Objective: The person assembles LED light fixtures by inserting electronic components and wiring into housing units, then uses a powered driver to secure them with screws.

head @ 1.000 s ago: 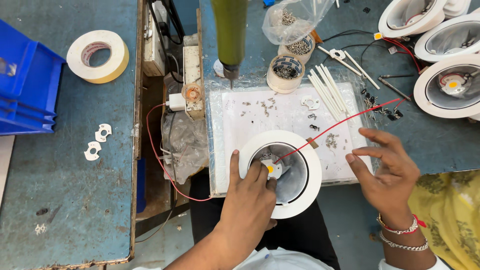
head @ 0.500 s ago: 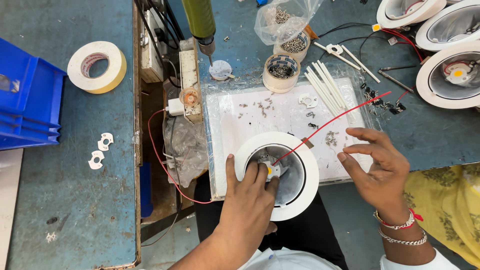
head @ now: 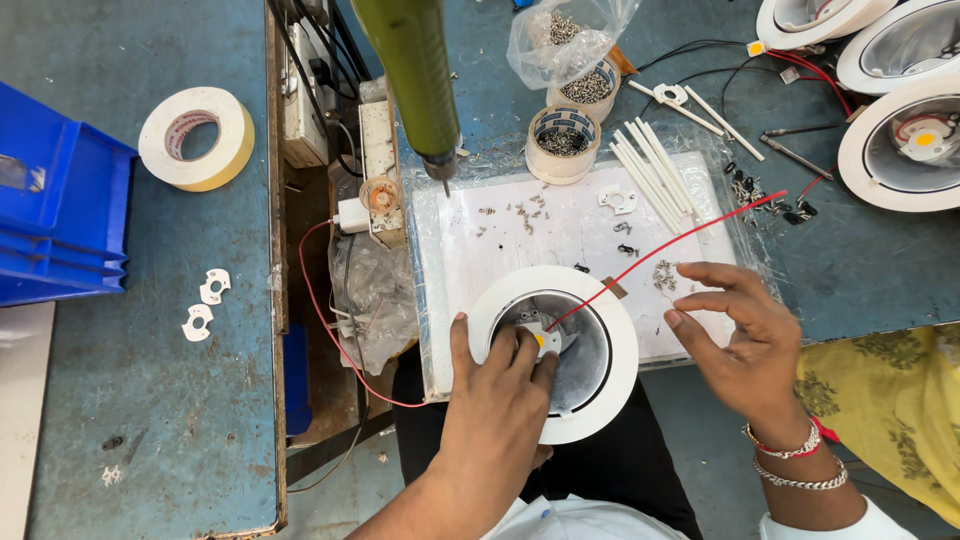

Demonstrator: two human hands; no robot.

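The white downlight housing [head: 553, 352] sat on the bench's [head: 130, 400] plastic-covered pad; your left hand [head: 497, 400] pinned its small plate [head: 541, 340] with fingertips, steadying it, while your right hand [head: 745, 345] hovered open beside the red wire [head: 660, 255].

We see a white downlight housing [head: 590, 400] with a grey metal inside and a yellow spot at its middle, from which a red wire [head: 680, 245] runs over a white sheet [head: 560, 235]. Around it lie a blue table [head: 130, 400], blue bins [head: 50, 210], a green screwdriver [head: 410, 75] and a cream tape roll [head: 195, 138]. A yellow patterned cloth [head: 890, 400] shows at the edge.
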